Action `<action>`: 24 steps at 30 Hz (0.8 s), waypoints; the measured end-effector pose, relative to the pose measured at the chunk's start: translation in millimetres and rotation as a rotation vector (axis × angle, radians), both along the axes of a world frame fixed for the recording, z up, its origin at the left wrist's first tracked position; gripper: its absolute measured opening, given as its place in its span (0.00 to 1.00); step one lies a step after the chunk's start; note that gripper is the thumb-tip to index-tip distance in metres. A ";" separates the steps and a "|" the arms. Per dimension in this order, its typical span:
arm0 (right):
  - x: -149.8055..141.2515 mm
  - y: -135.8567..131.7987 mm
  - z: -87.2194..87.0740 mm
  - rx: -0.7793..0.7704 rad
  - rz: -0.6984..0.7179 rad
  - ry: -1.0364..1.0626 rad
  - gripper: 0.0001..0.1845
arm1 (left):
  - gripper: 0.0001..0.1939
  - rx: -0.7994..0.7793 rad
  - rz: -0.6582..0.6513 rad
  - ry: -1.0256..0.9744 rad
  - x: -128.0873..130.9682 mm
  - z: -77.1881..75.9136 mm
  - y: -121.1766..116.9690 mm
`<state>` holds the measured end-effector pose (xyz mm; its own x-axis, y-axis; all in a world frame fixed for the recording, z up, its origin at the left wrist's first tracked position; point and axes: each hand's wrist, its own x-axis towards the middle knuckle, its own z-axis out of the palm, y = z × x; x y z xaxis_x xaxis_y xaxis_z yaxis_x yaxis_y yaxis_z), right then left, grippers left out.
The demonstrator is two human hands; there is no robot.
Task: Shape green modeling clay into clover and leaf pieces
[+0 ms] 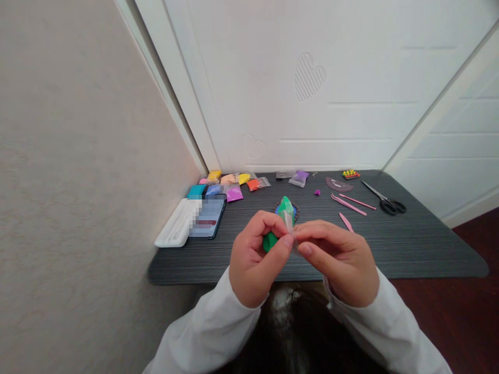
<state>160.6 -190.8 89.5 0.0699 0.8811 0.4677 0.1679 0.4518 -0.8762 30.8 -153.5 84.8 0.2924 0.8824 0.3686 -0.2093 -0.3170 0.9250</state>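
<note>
Above the front part of the table, my left hand (253,262) is closed, its thumb and forefinger pinching the edge of a small clear plastic bag (289,222). Green clay (286,203) shows inside the bag. A separate green clay lump (268,241) is tucked in the curl of the same hand. From the other side, my right hand (343,259) grips the bag's edge between thumb and fingers. Behind the bag, partly hidden, a blue round piece with a dark beaded-looking rim (296,212) lies on the table.
Bagged clay, including a magenta packet (234,194) and a purple packet (301,177), lies along the table's (429,249) back. At left are a phone (208,215) and white case (177,223). Pink tweezers (349,204), a pink knife-shaped tool (345,222) and black-handled scissors (385,201) are at right.
</note>
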 end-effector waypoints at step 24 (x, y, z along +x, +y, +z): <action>-8.1 -30.4 7.1 0.083 0.029 -0.026 0.06 | 0.05 -0.110 -0.122 -0.148 -3.1 13.8 -29.4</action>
<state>152.5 -221.3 96.6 0.0318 0.8408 0.5404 0.1754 0.5276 -0.8312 27.6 -182.8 98.6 0.3489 0.8813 0.3186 -0.3762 -0.1797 0.9089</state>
